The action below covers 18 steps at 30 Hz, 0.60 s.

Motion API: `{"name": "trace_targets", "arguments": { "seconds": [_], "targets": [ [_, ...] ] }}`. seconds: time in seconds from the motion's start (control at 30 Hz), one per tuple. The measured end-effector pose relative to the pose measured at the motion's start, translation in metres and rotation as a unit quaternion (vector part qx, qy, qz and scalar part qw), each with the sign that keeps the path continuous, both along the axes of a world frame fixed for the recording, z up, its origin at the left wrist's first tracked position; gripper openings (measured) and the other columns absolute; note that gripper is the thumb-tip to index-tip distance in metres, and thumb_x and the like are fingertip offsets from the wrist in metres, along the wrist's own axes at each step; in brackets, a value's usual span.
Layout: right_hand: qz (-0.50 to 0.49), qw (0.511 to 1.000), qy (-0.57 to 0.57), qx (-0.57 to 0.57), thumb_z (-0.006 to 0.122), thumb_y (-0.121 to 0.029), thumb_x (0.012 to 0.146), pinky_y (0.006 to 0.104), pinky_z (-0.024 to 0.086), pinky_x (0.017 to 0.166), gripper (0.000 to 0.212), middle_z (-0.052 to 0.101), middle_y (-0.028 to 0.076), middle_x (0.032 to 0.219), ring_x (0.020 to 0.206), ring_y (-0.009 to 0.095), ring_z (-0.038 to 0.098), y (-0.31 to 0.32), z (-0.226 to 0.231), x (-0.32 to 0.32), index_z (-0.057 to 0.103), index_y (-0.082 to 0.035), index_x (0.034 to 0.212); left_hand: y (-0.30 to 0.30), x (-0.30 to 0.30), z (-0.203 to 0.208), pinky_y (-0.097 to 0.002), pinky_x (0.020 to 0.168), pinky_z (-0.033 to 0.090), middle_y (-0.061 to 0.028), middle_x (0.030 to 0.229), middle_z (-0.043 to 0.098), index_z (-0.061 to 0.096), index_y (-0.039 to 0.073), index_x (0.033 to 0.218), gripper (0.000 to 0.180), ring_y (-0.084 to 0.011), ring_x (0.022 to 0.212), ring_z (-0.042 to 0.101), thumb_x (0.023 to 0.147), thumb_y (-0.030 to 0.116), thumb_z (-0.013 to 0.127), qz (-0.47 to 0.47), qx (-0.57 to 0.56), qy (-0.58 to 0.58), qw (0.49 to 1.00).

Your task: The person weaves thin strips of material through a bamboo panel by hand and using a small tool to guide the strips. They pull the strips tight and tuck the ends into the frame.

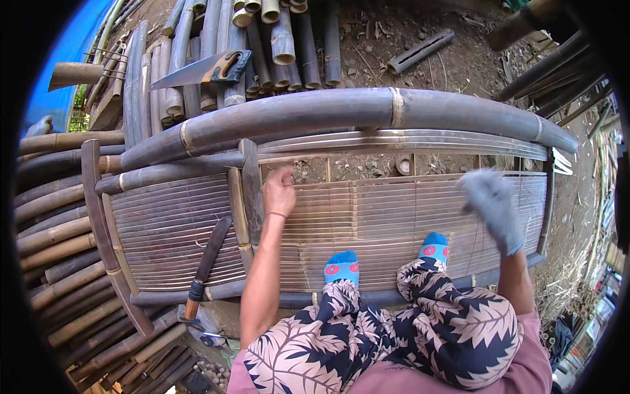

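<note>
A bamboo slat panel (387,217) spans the frame beneath my feet, its thin strips lying side by side. My bare left hand (279,192) is over its far left corner, beside a short upright bamboo post (251,190). The fingers are curled together; whatever they may hold is too small to make out. Above the panel's right part is my right hand (492,207) in a grey glove, smeared by motion, its fingers unclear. Several loose thin strips (420,138) run along the far side, beyond a gap showing the ground. A thick bamboo pole (315,111) forms the far rail.
A large knife (213,253) with a wrapped handle rests on the left slatted section (164,226). Beyond the far rail, a handsaw (203,70) lies on stacked bamboo poles (134,88). More poles (59,233) are piled left. A split bamboo piece (420,51) lies on the soil.
</note>
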State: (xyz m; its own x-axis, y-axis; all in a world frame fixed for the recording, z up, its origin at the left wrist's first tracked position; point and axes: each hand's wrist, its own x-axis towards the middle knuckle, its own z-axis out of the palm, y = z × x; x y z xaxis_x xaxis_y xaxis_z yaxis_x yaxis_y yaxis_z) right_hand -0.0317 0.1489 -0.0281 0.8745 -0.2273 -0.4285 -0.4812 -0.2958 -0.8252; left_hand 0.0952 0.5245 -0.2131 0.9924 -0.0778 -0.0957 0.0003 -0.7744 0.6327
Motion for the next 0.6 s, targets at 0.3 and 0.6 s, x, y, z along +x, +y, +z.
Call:
{"name": "trace_targets", "arguments": {
  "seconds": [0.3,0.6],
  "targets": [
    [0.285,0.847,-0.094,-0.440,0.058,-0.018,0.079,0.0438,0.051,0.059,0.020,0.067,0.014,0.071,0.067,0.033,0.067,0.087,-0.208,0.060,0.070,-0.006,0.067,-0.024,0.037,-0.035,-0.0428,0.091,0.047,-0.0200,0.111,0.066,0.066,0.007,0.109,0.029,-0.0388,0.107,0.060,0.085,0.011,0.051,-0.247,0.161,0.257,0.920],
    [0.418,0.876,-0.113,-0.212,0.056,-0.020,0.083,0.0452,0.053,0.076,0.022,0.069,0.019,0.092,0.083,0.037,0.066,0.155,-0.242,0.115,0.071,-0.004,0.088,-0.039,0.040,-0.033,-0.0424,0.083,0.050,-0.0214,0.096,0.069,0.069,0.001,0.096,0.023,-0.0375,0.093,0.065,0.083,0.019,0.061,-0.233,0.103,0.270,0.928]
  ]
}}
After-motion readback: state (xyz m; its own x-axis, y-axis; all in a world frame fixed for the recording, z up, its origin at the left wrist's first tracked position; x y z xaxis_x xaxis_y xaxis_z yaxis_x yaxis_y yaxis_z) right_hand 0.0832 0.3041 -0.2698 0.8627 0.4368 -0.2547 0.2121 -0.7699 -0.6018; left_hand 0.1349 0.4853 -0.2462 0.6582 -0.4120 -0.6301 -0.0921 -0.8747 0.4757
